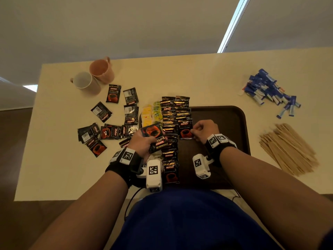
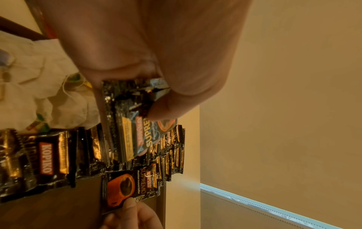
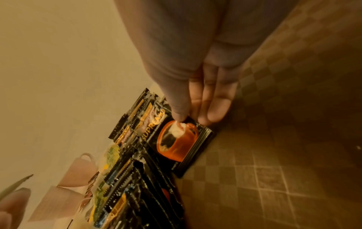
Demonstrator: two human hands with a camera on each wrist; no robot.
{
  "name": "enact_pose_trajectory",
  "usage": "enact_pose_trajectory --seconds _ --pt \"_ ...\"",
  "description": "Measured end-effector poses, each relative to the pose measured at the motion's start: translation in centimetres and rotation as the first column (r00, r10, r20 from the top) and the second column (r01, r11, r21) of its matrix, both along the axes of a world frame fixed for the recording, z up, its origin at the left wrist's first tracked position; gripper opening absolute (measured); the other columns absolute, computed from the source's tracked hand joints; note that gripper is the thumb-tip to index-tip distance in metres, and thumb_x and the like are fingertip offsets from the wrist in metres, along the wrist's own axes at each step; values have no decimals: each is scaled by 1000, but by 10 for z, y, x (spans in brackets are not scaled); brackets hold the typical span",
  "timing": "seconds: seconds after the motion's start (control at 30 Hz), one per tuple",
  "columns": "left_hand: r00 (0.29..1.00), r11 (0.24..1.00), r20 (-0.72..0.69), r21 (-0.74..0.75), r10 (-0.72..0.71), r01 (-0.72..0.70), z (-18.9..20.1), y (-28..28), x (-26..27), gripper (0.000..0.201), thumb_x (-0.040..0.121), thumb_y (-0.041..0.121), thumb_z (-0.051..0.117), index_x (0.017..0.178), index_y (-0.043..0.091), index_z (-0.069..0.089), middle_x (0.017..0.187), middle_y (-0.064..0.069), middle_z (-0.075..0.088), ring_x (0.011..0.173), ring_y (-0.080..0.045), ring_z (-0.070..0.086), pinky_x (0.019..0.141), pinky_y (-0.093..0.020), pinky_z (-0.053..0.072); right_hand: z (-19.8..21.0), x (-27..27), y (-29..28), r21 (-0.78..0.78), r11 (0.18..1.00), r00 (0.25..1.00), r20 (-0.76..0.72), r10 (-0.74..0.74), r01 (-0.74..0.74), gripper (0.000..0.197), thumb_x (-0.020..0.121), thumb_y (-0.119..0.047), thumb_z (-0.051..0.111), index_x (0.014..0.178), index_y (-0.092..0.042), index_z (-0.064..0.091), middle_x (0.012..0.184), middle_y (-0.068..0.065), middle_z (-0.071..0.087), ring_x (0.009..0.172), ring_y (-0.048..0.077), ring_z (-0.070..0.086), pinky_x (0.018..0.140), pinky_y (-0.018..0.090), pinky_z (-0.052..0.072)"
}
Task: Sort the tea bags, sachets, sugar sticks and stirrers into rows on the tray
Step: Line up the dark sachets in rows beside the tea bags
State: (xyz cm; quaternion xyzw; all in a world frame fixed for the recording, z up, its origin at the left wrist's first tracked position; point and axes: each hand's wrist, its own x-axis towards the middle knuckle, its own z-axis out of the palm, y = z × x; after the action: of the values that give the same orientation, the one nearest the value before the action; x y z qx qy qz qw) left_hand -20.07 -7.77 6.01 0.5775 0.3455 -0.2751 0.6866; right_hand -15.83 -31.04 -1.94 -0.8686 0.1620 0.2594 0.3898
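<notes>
On the tray (image 1: pixel 234 112), you are midway through the sachet step. Your right hand (image 1: pixel 204 129) pinches the near edge of a sachet (image 1: pixel 185 131) between thumb and fingertips (image 3: pixel 215 113) and sets it flat at the near end of a second row; it touches the tray floor and overlaps the sachet behind it. Your left hand (image 1: pixel 144 144) curls round a small stack (image 1: pixel 155 136) of the same sachets and holds it just above the first row (image 1: pixel 169 134), which runs down the left half of the tray. The tea bags (image 1: pixel 150 114) lie in their own rows at the tray's far left corner. More loose sachets (image 1: pixel 111 123) lie scattered on the table to the left, near two mugs (image 1: pixel 93 78).

By my reckoning the task is under half done: the sugar sticks (image 1: pixel 268 91) and stirrers (image 1: pixel 288 148) sit in heaps on the table (image 1: pixel 180 74) to the right, well apart from the tray and apparently untouched.

The next move likely calls for releasing the laid sachet squarely, then drawing the top one off the stack and lapping it evenly on the near side. Keep the second row narrow, since the bare right half must take two more kinds.
</notes>
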Motion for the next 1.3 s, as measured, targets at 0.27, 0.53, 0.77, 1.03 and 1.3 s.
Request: enact_pose_trajectory --seconds 0.27,0.53,0.77,1.03,1.3 --pt "998 998 -23 -31 53 -53 2 -2 6 42 92 -19 44 118 11 56 99 -17 72 90 -34 71 85 -50 56 -3 0 6 -16 1000 1000 23 -13 14 9 88 -24 74 83 -19 67 72 -1 73 67 11 71 73 29 60" --pt "999 999 -29 -3 40 -40 1 -5 7 50 91 -18 47 134 6 51 115 -22 69 105 -40 69 97 -57 52 0 3 8 -47 999 1000 10 6 -5 16 88 -27 73 75 -20 67 78 1 71 82 15 69 82 34 58" --pt "1000 993 20 120 -17 14 -2 -8 5 32 88 -8 65 119 3 63 102 -14 72 91 -28 70 76 -40 60 23 8 5 -55 997 984 168 59 -50 25 93 -37 64 87 -14 73 80 -1 70 77 13 65 75 28 52" --pt "997 995 52 87 52 -56 -6 -16 4 24 85 4 75 105 13 68 107 -15 74 101 -34 71 94 -54 55 64 0 36 374 878 948 14 318 -300 19 89 -29 70 95 -10 71 74 0 71 58 3 64 54 18 50" --pt "990 994 104 49 91 -96 -3 -9 9 17 90 9 70 107 6 68 95 -15 74 86 -31 72 66 -36 60 66 0 33 517 828 941 -114 317 -217 15 87 3 67 88 -5 54 91 25 71 79 26 75 67 32 62"
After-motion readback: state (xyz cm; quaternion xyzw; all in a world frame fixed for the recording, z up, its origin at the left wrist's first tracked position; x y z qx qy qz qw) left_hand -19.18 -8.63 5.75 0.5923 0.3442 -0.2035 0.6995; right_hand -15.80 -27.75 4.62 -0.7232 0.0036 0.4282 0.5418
